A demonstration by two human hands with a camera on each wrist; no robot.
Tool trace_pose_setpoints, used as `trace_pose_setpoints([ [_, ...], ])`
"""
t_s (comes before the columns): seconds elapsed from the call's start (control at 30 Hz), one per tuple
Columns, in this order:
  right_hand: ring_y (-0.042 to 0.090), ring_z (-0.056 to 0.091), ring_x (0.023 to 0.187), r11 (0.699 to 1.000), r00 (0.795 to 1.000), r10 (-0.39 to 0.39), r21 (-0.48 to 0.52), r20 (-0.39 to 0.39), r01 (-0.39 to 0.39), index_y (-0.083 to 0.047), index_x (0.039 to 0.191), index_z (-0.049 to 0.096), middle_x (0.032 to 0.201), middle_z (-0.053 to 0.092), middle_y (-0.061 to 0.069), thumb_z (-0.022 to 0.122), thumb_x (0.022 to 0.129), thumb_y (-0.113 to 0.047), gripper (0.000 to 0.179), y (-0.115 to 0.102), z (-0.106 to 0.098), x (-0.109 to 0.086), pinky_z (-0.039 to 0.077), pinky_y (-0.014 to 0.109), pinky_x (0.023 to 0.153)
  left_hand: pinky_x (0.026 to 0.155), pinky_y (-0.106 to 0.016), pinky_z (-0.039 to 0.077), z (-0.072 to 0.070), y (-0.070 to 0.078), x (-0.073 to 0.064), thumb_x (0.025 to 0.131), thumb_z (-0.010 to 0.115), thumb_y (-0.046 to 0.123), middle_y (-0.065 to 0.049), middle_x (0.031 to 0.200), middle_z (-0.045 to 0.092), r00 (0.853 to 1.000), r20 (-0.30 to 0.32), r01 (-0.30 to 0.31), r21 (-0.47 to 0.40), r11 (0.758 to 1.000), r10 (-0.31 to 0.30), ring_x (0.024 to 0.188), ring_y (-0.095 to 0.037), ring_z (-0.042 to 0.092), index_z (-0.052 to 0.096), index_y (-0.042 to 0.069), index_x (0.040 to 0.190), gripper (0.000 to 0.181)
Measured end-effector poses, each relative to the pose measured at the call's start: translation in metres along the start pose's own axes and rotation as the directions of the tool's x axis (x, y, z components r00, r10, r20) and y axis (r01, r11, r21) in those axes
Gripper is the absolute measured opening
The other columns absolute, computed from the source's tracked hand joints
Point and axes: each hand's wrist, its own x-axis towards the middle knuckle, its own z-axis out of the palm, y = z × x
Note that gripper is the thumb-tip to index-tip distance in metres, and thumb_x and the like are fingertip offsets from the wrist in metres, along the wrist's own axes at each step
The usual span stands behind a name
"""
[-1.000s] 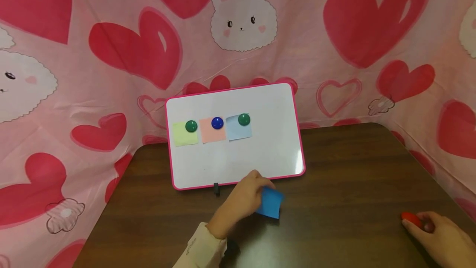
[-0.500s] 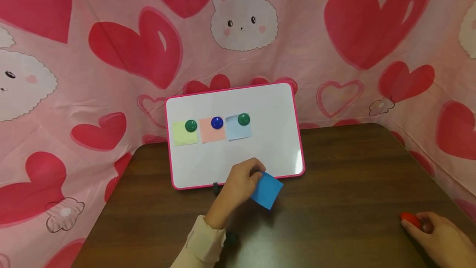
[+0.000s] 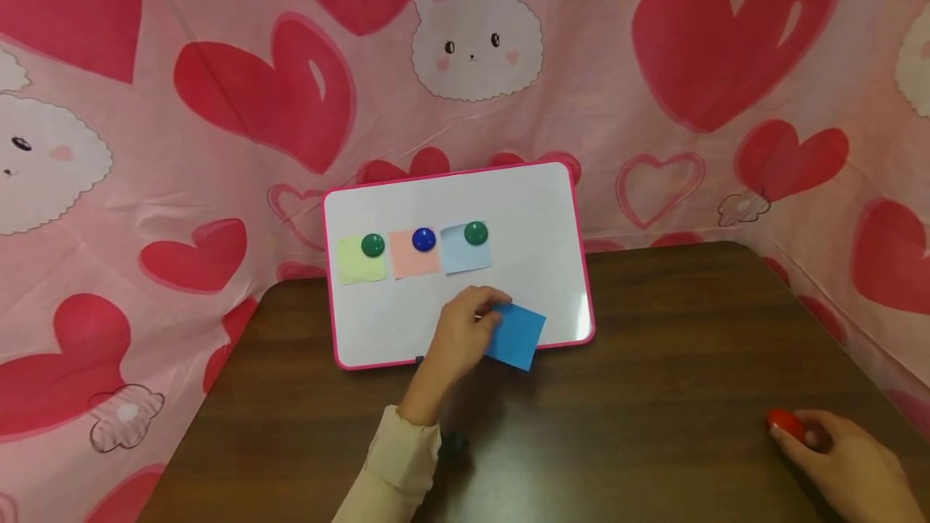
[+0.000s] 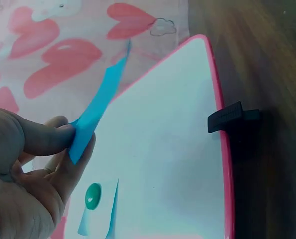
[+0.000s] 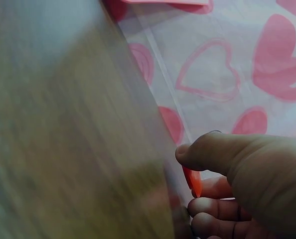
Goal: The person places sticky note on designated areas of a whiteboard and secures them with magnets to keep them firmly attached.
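Observation:
My left hand [image 3: 462,329] pinches a bright blue sticky note [image 3: 517,336] by its left edge, in front of the lower part of a pink-framed whiteboard [image 3: 536,265]. The left wrist view shows thumb and fingers on the blue note [image 4: 95,112], which is seen nearly edge-on. At the right of the table my right hand [image 3: 850,458] holds a red round magnet [image 3: 786,424] between thumb and fingers; part of the magnet [image 5: 192,181] shows below the thumb in the right wrist view.
On the board hang a yellow-green note [image 3: 361,269] and a pale blue note [image 3: 467,258] under green magnets, with a peach note [image 3: 414,262] under a blue magnet between them. A black clip [image 4: 227,118] grips the board's lower edge. Patterned cloth [image 3: 465,127] lines the table's back.
My left hand has lifted the blue note up from the table to in front of the board. My right hand, with the red magnet, has shifted slightly left.

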Motion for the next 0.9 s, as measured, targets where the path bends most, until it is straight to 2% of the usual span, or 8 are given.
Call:
trace_pose_setpoints([
  [0.27, 0.052, 0.059, 0.092, 1.000, 1.000, -0.008, -0.001, 0.012, 0.008, 0.013, 0.115, 0.058, 0.090, 0.064, 0.017, 0.062, 0.099, -0.045, 0.060, 0.001, -0.001, 0.001, 0.042, 0.065, 0.075, 0.075, -0.040, 0.055, 0.003, 0.001, 0.009, 0.097, 0.062, 0.003, -0.003, 0.107, 0.069, 0.993, -0.094, 0.068, -0.058, 0.996, -0.073, 0.090, -0.022, 0.063, 0.073, 0.014, 0.115, 0.023],
  [0.4, 0.054, 0.058, 0.094, 1.000, 1.000, -0.009, -0.001, 0.009, 0.009, 0.014, 0.115, 0.057, 0.091, 0.063, 0.018, 0.062, 0.099, -0.044, 0.060, 0.002, 0.000, 0.001, 0.041, 0.066, 0.076, 0.074, -0.042, 0.056, 0.004, 0.003, 0.015, 0.097, 0.063, 0.005, -0.005, 0.104, 0.069, 0.981, -0.146, 0.112, -0.122, 0.986, -0.130, 0.090, -0.023, 0.064, 0.068, 0.012, 0.111, 0.017],
  [0.57, 0.055, 0.057, 0.095, 1.000, 1.000, -0.012, -0.004, -0.001, 0.012, 0.013, 0.115, 0.058, 0.092, 0.064, 0.021, 0.062, 0.099, -0.044, 0.060, 0.001, 0.001, 0.001, 0.041, 0.067, 0.078, 0.075, -0.048, 0.058, 0.005, 0.003, 0.020, 0.097, 0.066, 0.009, -0.005, 0.104, 0.069, 0.964, -0.182, 0.162, -0.188, 0.969, -0.196, 0.089, -0.023, 0.064, 0.065, 0.011, 0.105, 0.008],
  [0.77, 0.050, 0.060, 0.091, 1.000, 1.000, -0.013, 0.006, -0.002, 0.013, 0.014, 0.115, 0.058, 0.090, 0.064, 0.016, 0.062, 0.099, -0.044, 0.060, -0.001, 0.000, 0.001, 0.042, 0.064, 0.076, 0.080, -0.051, 0.057, 0.008, 0.001, 0.025, 0.096, 0.068, 0.009, -0.006, 0.093, 0.069, 0.954, -0.226, 0.150, -0.201, 0.968, -0.194, 0.086, -0.026, 0.063, 0.071, 0.008, 0.100, 0.005],
  [0.9, 0.050, 0.060, 0.091, 1.000, 1.000, -0.010, 0.008, 0.005, 0.010, 0.014, 0.115, 0.057, 0.090, 0.064, 0.016, 0.061, 0.099, -0.044, 0.060, -0.001, 0.000, 0.001, 0.043, 0.064, 0.076, 0.080, -0.051, 0.057, 0.010, 0.000, 0.028, 0.096, 0.068, 0.010, -0.006, 0.094, 0.071, 0.951, -0.236, 0.151, -0.215, 0.965, -0.201, 0.087, -0.026, 0.064, 0.074, 0.008, 0.102, 0.009],
])
